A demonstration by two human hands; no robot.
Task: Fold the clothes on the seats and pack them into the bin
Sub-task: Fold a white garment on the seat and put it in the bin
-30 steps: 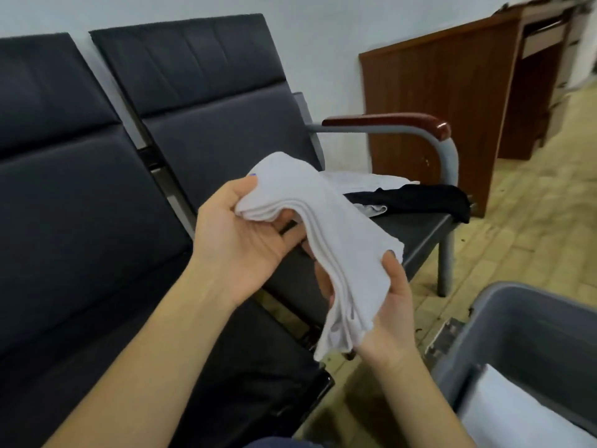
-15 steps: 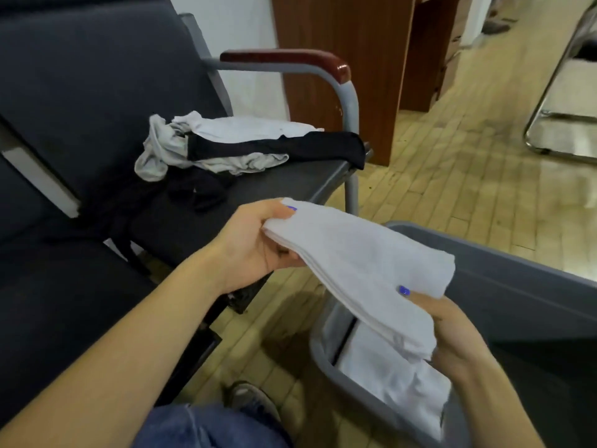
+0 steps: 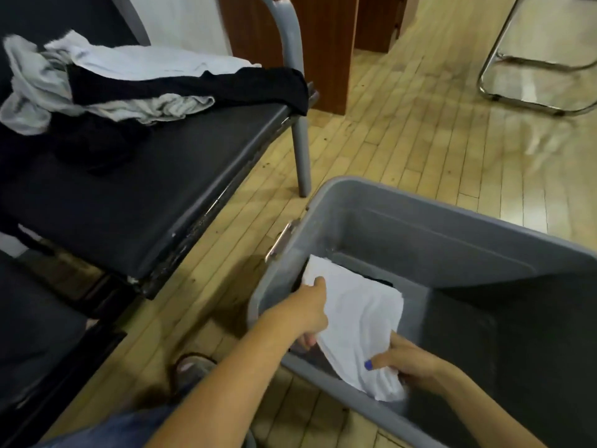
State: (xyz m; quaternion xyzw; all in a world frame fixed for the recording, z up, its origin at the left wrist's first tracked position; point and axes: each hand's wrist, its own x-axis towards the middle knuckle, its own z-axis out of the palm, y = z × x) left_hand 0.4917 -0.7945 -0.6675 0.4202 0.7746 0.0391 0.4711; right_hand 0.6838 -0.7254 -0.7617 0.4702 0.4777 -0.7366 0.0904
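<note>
Both hands, left (image 3: 307,313) and right (image 3: 405,363), are gripping the shirt (image 3: 357,321), now lowering it into the bin (image 3: 420,221); clothes (image 3: 135,82) are waiting far up-left.

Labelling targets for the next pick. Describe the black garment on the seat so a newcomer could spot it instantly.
Find the dark padded seat left of the grey bin; a heap of unfolded clothes lies at its back. The black garment stretches across that heap to the seat's right edge by the metal armrest post, the only dark piece between the white and pale grey ones.
</note>
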